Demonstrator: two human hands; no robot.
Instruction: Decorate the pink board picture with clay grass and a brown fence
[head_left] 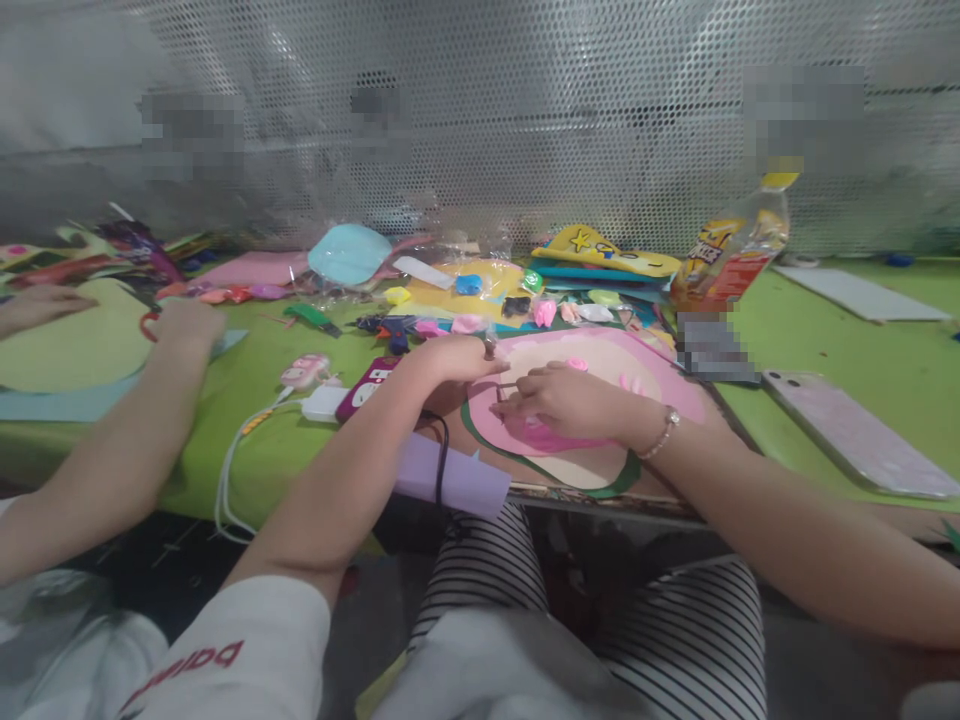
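In front of me lies a layered craft piece [600, 460] of cream, pink and dark green sheets, with a small pink rosette [576, 364] on it. My right hand [555, 400] is over its middle, fingers bent and pressed together low against the surface. A thin brown line shows by those fingertips; what they hold is unclear. At the piece's upper left edge is my left hand [459, 357], its fingers closed and pointing right. A small dark bit shows near its fingertips, too blurred to name. Beneath my left forearm are a magenta case [367, 385] and a purple sheet [457, 476].
At left, another person's hands [187, 325] hold red-handled scissors [150, 325] and yellow paper [67, 345]. Several wrapped clay lumps [544, 313] lie behind the piece. A bottle [754, 250] and phone [862, 432] are at right. A white cable [225, 480] hangs over the table edge.
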